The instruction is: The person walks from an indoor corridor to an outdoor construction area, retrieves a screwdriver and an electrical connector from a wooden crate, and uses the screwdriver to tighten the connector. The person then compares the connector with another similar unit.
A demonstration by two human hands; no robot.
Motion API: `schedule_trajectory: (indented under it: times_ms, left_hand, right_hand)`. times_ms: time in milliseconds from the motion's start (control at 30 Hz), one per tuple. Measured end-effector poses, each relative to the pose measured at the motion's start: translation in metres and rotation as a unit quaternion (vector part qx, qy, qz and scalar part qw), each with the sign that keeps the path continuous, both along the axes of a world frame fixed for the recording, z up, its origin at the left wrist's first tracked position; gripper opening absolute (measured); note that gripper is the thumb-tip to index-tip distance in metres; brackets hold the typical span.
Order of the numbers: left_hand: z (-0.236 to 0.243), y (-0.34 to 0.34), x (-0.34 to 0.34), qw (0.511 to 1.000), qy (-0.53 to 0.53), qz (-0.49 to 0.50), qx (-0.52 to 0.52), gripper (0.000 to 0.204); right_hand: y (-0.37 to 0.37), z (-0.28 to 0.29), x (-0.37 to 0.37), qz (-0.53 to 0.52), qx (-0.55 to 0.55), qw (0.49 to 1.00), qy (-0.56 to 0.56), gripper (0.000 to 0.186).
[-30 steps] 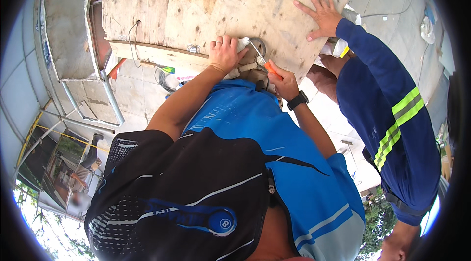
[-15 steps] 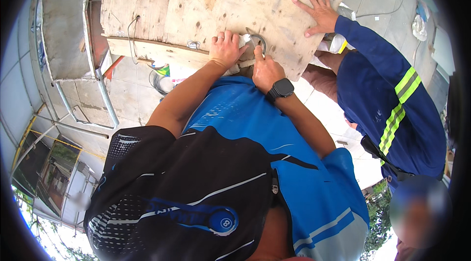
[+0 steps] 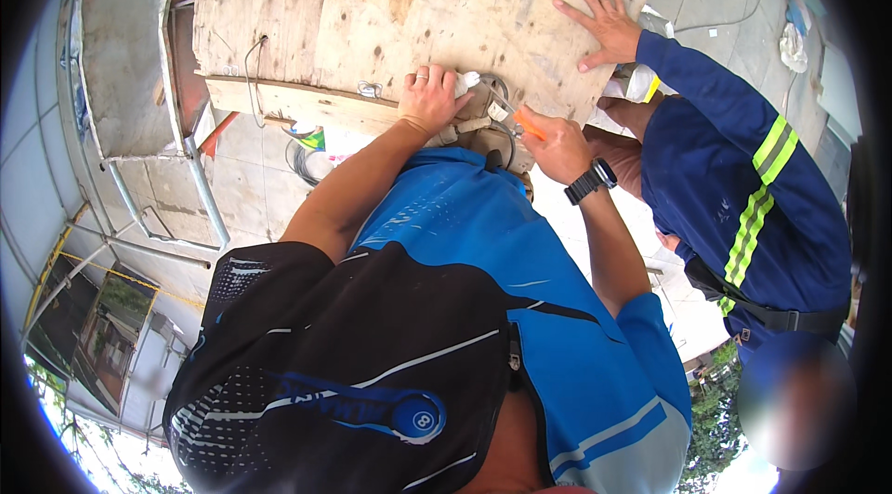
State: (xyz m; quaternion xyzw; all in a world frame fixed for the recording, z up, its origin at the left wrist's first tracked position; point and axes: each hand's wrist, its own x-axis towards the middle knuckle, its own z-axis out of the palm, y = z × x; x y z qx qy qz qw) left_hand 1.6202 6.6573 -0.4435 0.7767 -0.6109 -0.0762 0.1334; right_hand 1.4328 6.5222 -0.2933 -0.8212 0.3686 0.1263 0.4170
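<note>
My left hand (image 3: 429, 102) lies at the near edge of a plywood board (image 3: 400, 39), its fingers closed around a white object (image 3: 467, 82) whose kind I cannot make out. To its right, my right hand (image 3: 557, 145), with a black watch on the wrist, grips an orange-handled tool (image 3: 531, 124). A thin shaft runs from the handle toward the white object; the tip is too small to tell. A grey cable (image 3: 503, 83) curves around this spot. Beyond, a co-worker's hand (image 3: 611, 29) rests flat on the board with fingers spread.
The co-worker, in a navy jacket (image 3: 706, 159) with reflective stripes, is close on my right. A wooden strip (image 3: 297, 102) runs along the board's near edge. At the left stands a metal frame (image 3: 200, 197). Coiled cable (image 3: 302, 159) lies on the floor below the board.
My right hand has moved to the right, away from my left hand, and turned, so the orange handle now shows. My left hand and the co-worker's hand have hardly moved.
</note>
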Motion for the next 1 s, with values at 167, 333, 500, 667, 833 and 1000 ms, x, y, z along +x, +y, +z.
schedule_trajectory:
  times_ms: [167,333,500,667,833,1000]
  left_hand:
    - [0.001,0.001,0.003,1.0,0.002,-0.014,0.01,0.048]
    - [0.003,0.0,0.008,0.999,-0.001,-0.042,-0.002,0.047]
    - [0.001,-0.002,0.005,1.0,0.008,-0.025,-0.004,0.046]
    - [0.006,-0.004,0.003,1.0,-0.013,-0.014,-0.005,0.045]
    - [0.003,-0.004,-0.001,1.0,-0.009,0.003,0.02,0.043]
    - [0.006,-0.002,-0.002,0.999,-0.028,-0.005,0.017,0.047]
  right_hand:
    - [-0.054,-0.032,-0.02,-0.03,0.208,0.978,0.004,0.041]
    - [-0.124,-0.033,0.01,-0.081,0.438,0.875,0.186,0.041]
    - [-0.128,-0.051,0.005,-0.138,0.502,0.842,0.141,0.041]
    - [-0.046,-0.035,-0.013,-0.243,0.444,0.858,0.083,0.043]
    - [0.017,-0.045,-0.019,-0.152,0.151,0.976,-0.047,0.049]
    - [0.062,-0.039,0.0,-0.192,0.097,0.976,-0.018,0.052]
